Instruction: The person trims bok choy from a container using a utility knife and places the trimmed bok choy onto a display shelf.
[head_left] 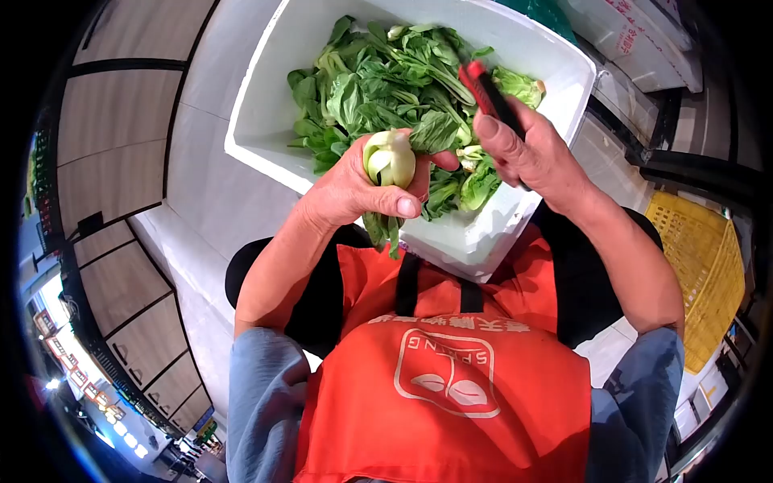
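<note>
My left hand [364,179] is closed round a bok choy [390,161], its pale green base turned up toward me and its leaves hanging down below my fingers. To the right, my right hand [533,153] grips a slim red-and-black utility knife [491,95]; I cannot make out its blade. Both hands are above the near side of a white foam box [270,101]. Inside it lies a heap of loose green bok choy [374,88], with a few paler pieces [481,183] under and beside my right hand.
The foam box stands at my knees, in front of my red apron [451,386]. Wooden cabinets [121,129] line the left, beyond grey floor tiles [201,177]. A yellow plastic crate [696,274] is at right, and white boxes [636,40] stand at the upper right.
</note>
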`<act>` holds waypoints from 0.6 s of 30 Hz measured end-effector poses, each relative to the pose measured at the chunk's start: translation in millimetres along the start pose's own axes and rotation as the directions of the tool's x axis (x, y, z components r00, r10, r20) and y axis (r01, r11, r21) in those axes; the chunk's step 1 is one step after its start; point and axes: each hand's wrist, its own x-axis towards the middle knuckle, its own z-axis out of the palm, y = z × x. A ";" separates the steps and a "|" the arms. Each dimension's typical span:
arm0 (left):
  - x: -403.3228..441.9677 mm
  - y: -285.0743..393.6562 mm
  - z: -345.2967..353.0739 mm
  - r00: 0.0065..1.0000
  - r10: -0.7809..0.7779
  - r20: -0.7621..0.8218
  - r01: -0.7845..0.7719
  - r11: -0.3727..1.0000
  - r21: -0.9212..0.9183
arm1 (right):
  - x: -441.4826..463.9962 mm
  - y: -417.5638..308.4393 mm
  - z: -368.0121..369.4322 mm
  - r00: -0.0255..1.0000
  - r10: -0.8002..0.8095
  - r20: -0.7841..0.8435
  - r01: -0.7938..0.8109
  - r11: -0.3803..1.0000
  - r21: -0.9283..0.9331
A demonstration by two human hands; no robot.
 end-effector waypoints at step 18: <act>59.4 7.3 -50.5 0.913 0.277 -0.299 0.319 -0.031 0.947 | 5.2 -14.2 -60.8 0.958 -0.033 -0.285 -0.132 0.831 -0.541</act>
